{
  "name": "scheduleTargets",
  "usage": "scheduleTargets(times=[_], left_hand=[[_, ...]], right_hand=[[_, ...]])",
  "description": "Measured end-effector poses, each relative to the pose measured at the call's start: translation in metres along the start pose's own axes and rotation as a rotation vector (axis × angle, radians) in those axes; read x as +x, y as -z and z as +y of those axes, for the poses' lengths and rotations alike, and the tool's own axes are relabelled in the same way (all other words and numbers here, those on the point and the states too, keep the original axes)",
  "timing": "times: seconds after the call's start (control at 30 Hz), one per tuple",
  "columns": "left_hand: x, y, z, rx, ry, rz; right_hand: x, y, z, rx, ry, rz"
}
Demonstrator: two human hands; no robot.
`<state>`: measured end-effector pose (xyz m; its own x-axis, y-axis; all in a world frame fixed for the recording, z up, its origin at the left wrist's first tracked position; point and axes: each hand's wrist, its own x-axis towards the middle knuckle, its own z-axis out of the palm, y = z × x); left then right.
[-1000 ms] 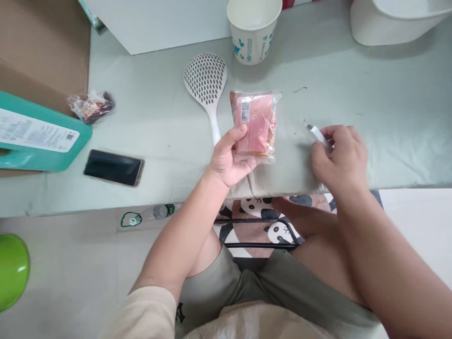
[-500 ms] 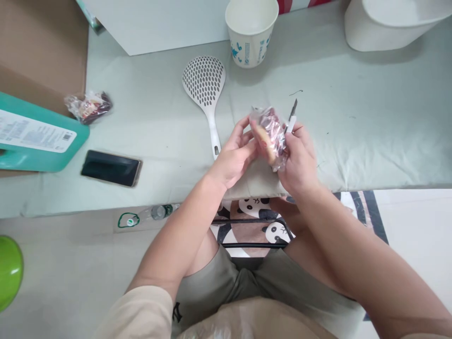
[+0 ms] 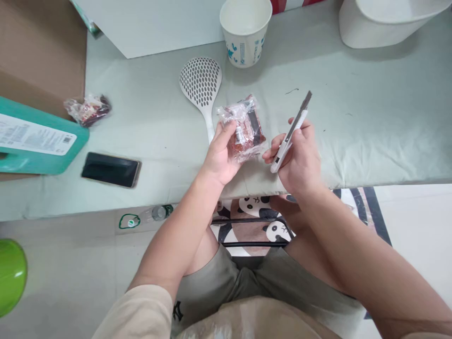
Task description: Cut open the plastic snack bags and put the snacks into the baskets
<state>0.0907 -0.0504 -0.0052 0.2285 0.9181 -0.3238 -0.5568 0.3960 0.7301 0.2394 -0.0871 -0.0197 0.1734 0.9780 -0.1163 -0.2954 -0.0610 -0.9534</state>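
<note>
My left hand (image 3: 223, 153) is closed around a plastic-wrapped snack packet (image 3: 247, 129), thumb on top. The packet is reddish with a dark band and a white barcode label; its clear wrapper is crinkled. In my right hand (image 3: 300, 157) lies a utility knife (image 3: 289, 139) with a pale handle, its blade out and pointing up and away from me. Knife and packet are apart. Partly behind my left hand, a white slotted skimmer (image 3: 201, 84) lies on the table, its handle end hidden.
A paper cup (image 3: 245, 35) and a white tub (image 3: 391, 28) stand at the back. On the left are a phone (image 3: 111, 169), another wrapped packet (image 3: 90, 110), a green jug (image 3: 38, 136) and a cardboard box (image 3: 42, 52). The table's front edge (image 3: 176, 200) runs before my lap.
The packet has passed fully into my left hand, turned to show its barcode side and moved left. My right hand has come away from it, with the knife now in fuller view.
</note>
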Motion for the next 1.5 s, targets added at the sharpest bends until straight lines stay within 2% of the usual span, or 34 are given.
scheduleTargets(times=[0.07, 0.13, 0.33, 0.5, 0.67, 0.77, 0.87, 0.97, 1.07, 1.2, 1.3, 1.5], left_hand=[[-0.002, -0.003, 0.002, -0.030, 0.022, 0.031], [-0.005, -0.005, 0.005, -0.028, 0.051, 0.011], [-0.009, -0.003, 0.001, 0.129, 0.035, -0.169], [-0.002, 0.005, -0.012, 0.276, -0.051, -0.149], [0.004, 0.015, -0.017, 0.385, -0.102, -0.147], [0.006, 0.019, -0.019, 0.425, -0.111, -0.212], [0.007, 0.021, -0.019, 0.455, -0.087, -0.304], [0.006, 0.020, -0.019, 0.462, -0.070, -0.336], [0.006, 0.018, -0.019, 0.467, -0.080, -0.287], [0.009, 0.015, -0.021, 0.494, -0.139, -0.143], [0.013, 0.015, -0.023, 0.517, -0.195, -0.076], [0.014, 0.019, -0.026, 0.619, -0.355, -0.051]], right_hand=[[-0.004, -0.001, 0.001, -0.015, 0.017, -0.039], [-0.005, -0.002, 0.003, -0.045, 0.045, -0.074], [-0.002, 0.001, 0.005, -0.090, 0.119, -0.060], [-0.007, 0.000, -0.001, -0.099, 0.116, -0.065], [-0.009, 0.000, -0.005, -0.196, 0.156, 0.000], [-0.008, 0.001, -0.007, -0.263, 0.177, 0.017], [-0.009, 0.003, -0.009, -0.260, 0.211, -0.026], [-0.010, 0.004, -0.012, -0.252, 0.168, -0.053], [-0.010, 0.005, -0.012, -0.236, 0.141, -0.087], [-0.012, 0.004, -0.008, -0.231, 0.174, -0.165], [-0.013, 0.001, -0.006, -0.220, 0.155, -0.164], [-0.014, -0.009, -0.013, -0.032, -0.154, -0.163]])
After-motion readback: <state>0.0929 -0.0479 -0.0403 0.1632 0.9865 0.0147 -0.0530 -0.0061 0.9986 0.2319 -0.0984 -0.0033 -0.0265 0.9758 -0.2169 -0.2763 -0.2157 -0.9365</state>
